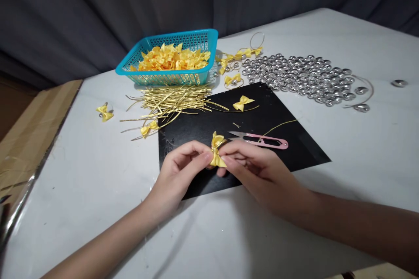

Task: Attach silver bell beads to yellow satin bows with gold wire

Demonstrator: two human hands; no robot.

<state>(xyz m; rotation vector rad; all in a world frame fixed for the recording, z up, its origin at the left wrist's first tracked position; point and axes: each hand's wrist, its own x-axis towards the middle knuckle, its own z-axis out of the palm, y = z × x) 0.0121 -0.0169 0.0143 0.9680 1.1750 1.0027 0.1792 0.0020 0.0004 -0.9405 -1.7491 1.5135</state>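
Just behind the hands (216,163), both pinched on a yellow bow (217,150), lie pink snips (262,140), seemingly unobstructed.

Snips (262,140) just beyond hands; near table (229,235) seemingly bare.

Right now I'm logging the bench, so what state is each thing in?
Yellow bow: pinched between left hand and right hand.
Pink snips: lying flat on the black mat, untouched.
Blue basket: heaped with bows.
Gold wires: loose pile.
Silver beads: spread out.
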